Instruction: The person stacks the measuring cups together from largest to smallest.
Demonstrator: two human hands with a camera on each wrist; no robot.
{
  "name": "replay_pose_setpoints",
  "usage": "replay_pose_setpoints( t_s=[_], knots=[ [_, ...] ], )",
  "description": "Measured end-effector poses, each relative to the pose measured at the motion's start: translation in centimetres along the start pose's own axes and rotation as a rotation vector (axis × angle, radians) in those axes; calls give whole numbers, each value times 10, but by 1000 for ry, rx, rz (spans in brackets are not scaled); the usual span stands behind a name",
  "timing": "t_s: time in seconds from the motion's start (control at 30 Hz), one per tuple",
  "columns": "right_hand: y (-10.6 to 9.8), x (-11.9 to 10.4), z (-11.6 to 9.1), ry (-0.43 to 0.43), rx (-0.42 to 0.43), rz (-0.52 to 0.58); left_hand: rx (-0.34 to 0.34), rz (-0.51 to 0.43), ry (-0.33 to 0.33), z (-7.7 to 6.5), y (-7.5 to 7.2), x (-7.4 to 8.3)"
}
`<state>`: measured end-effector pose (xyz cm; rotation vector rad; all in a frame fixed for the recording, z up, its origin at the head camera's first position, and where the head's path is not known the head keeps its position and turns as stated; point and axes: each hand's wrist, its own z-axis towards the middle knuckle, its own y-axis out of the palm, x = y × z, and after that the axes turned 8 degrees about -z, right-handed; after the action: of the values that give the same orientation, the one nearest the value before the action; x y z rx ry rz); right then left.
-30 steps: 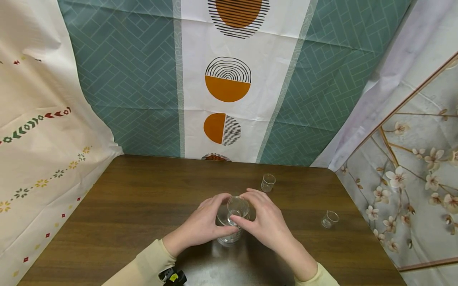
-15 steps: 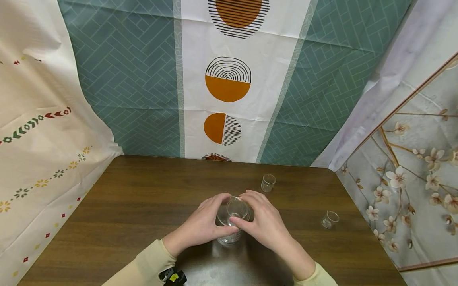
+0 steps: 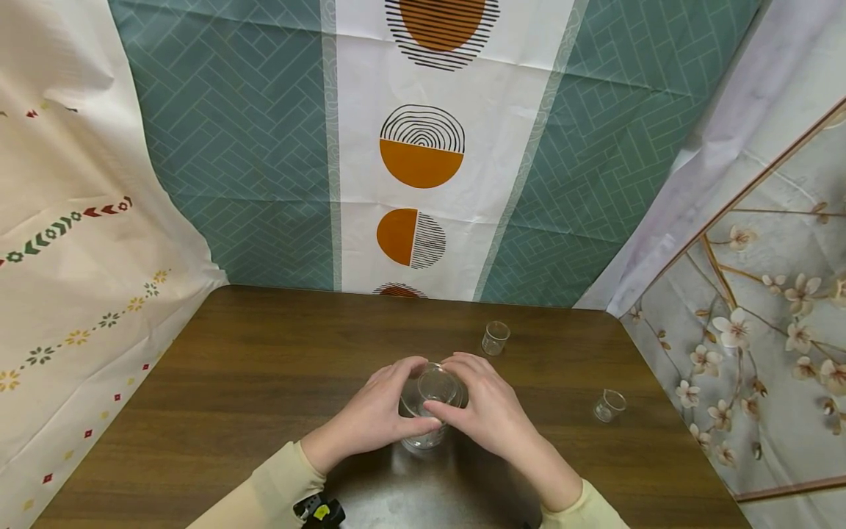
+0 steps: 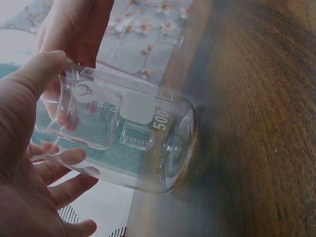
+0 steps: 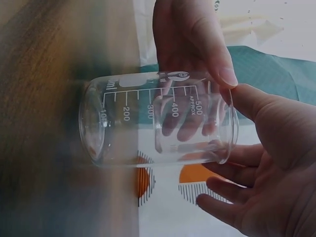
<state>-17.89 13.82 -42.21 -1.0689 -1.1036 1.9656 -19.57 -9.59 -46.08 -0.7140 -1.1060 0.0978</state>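
Observation:
A clear glass beaker (image 4: 160, 118) marked 500ml stands upright on the table, centred before me. My left hand (image 3: 377, 415) grips it around the upper part, thumb on the near side and fingers on the far side. Inside its mouth sits a smaller clear beaker (image 3: 438, 382), its rim near the larger one's. My right hand (image 3: 485, 404) holds this smaller beaker at the rim, thumb near and fingers behind. In the right wrist view, its base shows through the larger wall, well above the larger beaker's bottom. The two thumbs almost meet at the front.
Two small glass beakers stand apart on the wooden table (image 3: 277, 353): one small beaker (image 3: 496, 338) toward the back, and another spouted beaker (image 3: 609, 405) at the right. A patterned curtain (image 3: 264, 147) hangs along the table's back edge, with cloths at both sides.
The smaller beaker has shifted slightly left and sunk a little into the larger one, my right hand moving with it. My left hand and the large beaker stay in place.

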Motion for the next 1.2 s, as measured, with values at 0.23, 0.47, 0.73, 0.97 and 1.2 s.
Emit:
replay_pose_setpoints(
  t_s=[0.23, 0.47, 0.73, 0.97, 1.2],
  knots=[
    [-4, 0, 4, 3, -64, -5, -6, 1, -1, 0, -1, 1],
    [-8, 0, 10, -24, -100, -15, -10, 2, -5, -1, -1, 1],
    [-12, -1, 18, -10, -170, -13, -15, -9, -28, -1, 0, 0],
    [-15, -3, 22, -29, -212, -41, -18, -12, -29, -1, -1, -1],
    [-17, -5, 27, -33, -264, -56, -11, 0, -17, -1, 0, -1]
  ],
)
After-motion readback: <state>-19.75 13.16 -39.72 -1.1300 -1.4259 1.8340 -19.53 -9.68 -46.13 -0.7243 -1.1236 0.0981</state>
